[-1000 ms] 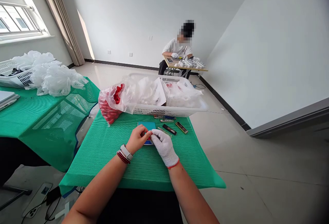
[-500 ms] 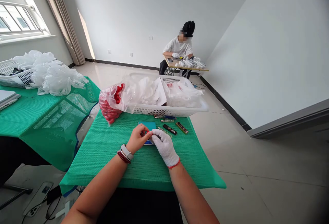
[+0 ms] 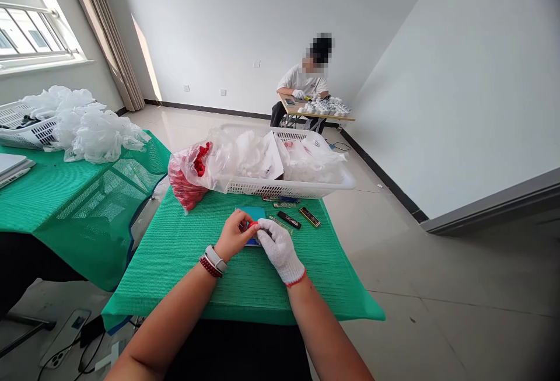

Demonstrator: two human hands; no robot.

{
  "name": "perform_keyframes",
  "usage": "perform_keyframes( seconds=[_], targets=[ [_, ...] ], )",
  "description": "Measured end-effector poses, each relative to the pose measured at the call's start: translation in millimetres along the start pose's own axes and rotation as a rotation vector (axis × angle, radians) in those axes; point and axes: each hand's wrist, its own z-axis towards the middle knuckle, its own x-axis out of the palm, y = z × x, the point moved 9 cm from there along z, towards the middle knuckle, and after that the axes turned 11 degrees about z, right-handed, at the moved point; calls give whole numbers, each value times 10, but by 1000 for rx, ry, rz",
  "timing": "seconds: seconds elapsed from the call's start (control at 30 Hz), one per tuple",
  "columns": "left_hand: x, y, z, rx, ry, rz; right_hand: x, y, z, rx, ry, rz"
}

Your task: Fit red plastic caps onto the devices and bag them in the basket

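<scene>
My bare left hand (image 3: 236,234), with a grey band and dark red beads at the wrist, pinches a small red piece (image 3: 252,224). What kind of thing it is cannot be made out. My right hand (image 3: 280,247) wears a white knit glove and has its fingertips closed at the right end of that piece. Both hands meet over a flat blue item (image 3: 258,213), partly hidden beneath them. Just right of the glove lie a black stick-shaped module (image 3: 289,220) and a black-and-gold circuit module (image 3: 310,217).
A white basket (image 3: 297,188) full of plastic bags stands at the far edge of the green-covered table (image 3: 188,270). A clear bag of red pieces (image 3: 188,188) leans at its left. Several more modules (image 3: 284,201) lie before it. A person (image 3: 301,80) sits at another table.
More of the red piece shows between my fingertips now. Both hands have shifted only slightly, and the things on the table stay where they were.
</scene>
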Motion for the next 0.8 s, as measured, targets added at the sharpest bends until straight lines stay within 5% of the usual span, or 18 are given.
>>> perform_keyframes(
  seconds=[0.8],
  targets=[
    [44,57,-19,-105,23,-161,-190,-44,-54,-42,-191,-14]
  ],
)
